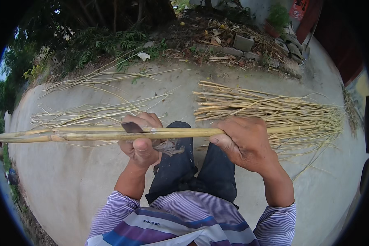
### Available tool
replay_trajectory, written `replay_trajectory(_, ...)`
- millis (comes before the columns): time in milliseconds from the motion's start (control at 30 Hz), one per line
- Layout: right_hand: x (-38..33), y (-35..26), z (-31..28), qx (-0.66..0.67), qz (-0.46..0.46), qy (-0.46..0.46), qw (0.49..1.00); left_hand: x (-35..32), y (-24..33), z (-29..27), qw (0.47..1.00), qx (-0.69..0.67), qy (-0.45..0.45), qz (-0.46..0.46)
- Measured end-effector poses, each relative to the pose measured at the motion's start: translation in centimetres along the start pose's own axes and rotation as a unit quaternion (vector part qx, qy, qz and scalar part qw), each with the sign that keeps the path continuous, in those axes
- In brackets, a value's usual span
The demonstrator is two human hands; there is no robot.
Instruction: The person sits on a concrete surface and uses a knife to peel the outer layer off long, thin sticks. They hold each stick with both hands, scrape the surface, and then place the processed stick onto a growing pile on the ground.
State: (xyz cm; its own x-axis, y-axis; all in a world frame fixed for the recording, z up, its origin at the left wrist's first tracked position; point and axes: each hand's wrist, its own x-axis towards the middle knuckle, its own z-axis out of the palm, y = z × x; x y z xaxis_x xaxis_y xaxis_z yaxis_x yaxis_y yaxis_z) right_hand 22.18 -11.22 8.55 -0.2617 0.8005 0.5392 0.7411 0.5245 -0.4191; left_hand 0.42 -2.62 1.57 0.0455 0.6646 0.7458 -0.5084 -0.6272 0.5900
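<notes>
- One bamboo pole (69, 134), long, pale yellow and knotted at its joints, lies level across the view from the far left edge to the right hand, above the person's knees. A split line runs along its left part, so it looks like two strips pressed together there.
- Two loose scatters of thin bamboo slivers (90, 110) lie on the concrete ground (61, 180) behind the pole's left half, one nearer and one further back.
- One left hand (140, 141) grips near the pole's middle, fingers curled over the top and thumb pressed up from the near side. A dark knife blade (132, 127) lies flat against the pole under those fingers; how the handle is held cannot be told.
- The left forearm rises from a striped sleeve (110, 213), wrist straight.
- One right hand (244, 143) is closed around the pole's right end, fingers wrapped tight together, knuckles up, thumb tip toward the left.
- One neat bundle of split bamboo sticks (266, 110) lies on the ground just behind the right hand, fanning thinner to the right.
</notes>
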Motion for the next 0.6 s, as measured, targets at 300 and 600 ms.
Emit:
replay_trajectory(300, 2.9, -1.5, 0.0, -0.015, -0.025, -0.073, 0.997, -0.9, -0.3, -1.9, 0.999, -0.005, 0.045, -0.006)
replay_trajectory(600, 6.1, -3.4, 3.7, -0.044, -0.062, -0.170, 0.983, -5.1, -2.2, -2.8, 0.995, 0.011, 0.083, -0.060)
